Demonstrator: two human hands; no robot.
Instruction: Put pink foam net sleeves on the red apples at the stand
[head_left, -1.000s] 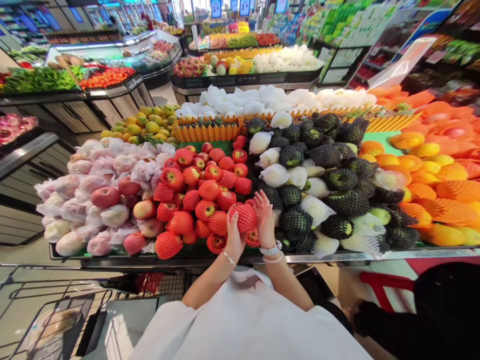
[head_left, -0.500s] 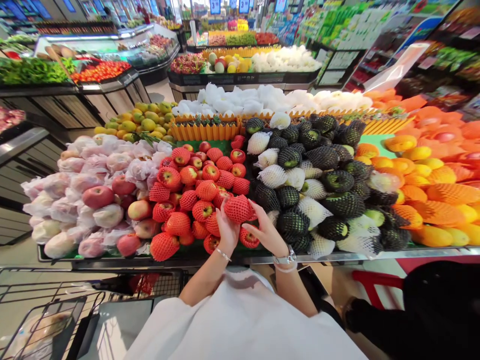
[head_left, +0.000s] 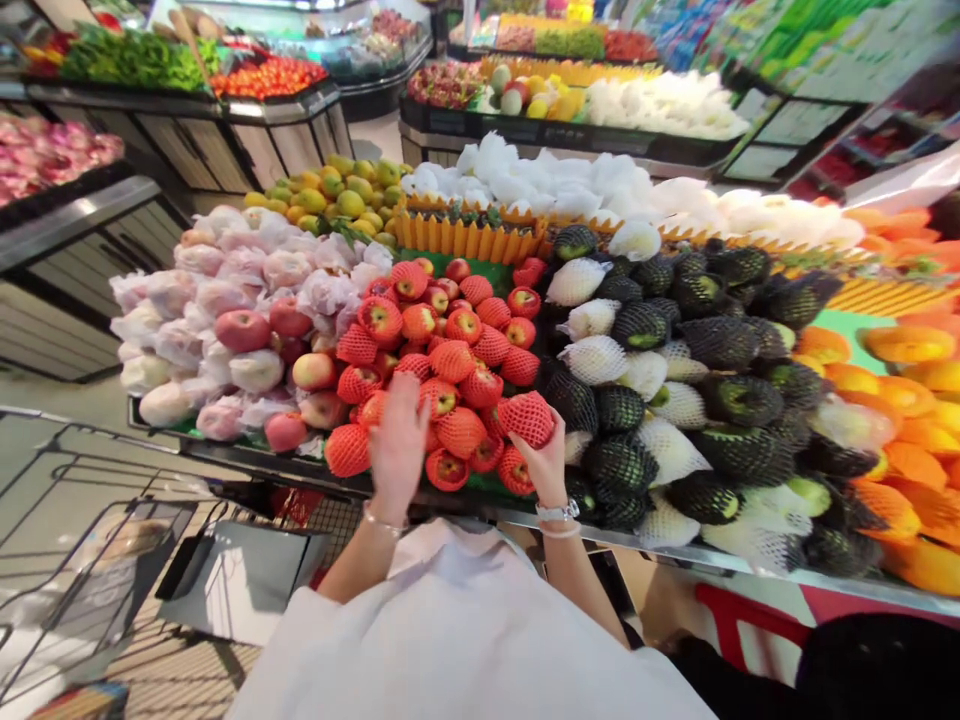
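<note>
My right hand point(head_left: 546, 462) is closed around an apple in a red foam net point(head_left: 526, 417), held just over the front right of the apple pile. My left hand point(head_left: 399, 440) is over the front left of the same pile, somewhat blurred, fingers stretched out and nothing seen in it. It covers part of a netted apple point(head_left: 373, 410). Around both hands lie more red-netted apples point(head_left: 460, 430), some with their stem ends showing. Whether the left fingers touch an apple cannot be made out.
Paper-wrapped apples point(head_left: 255, 370) lie left, black- and white-netted green fruits point(head_left: 720, 400) right, orange-yellow fruits point(head_left: 907, 390) farther right. Behind runs a yellow picket divider point(head_left: 472, 235). The stand's metal edge point(head_left: 675, 560) is before me; a wire cart point(head_left: 82, 480) stands front left.
Both hands were on the netted apple; now only the right one holds it. My left hand has let go and moved left over the pile. The view has tilted down and turned left.
</note>
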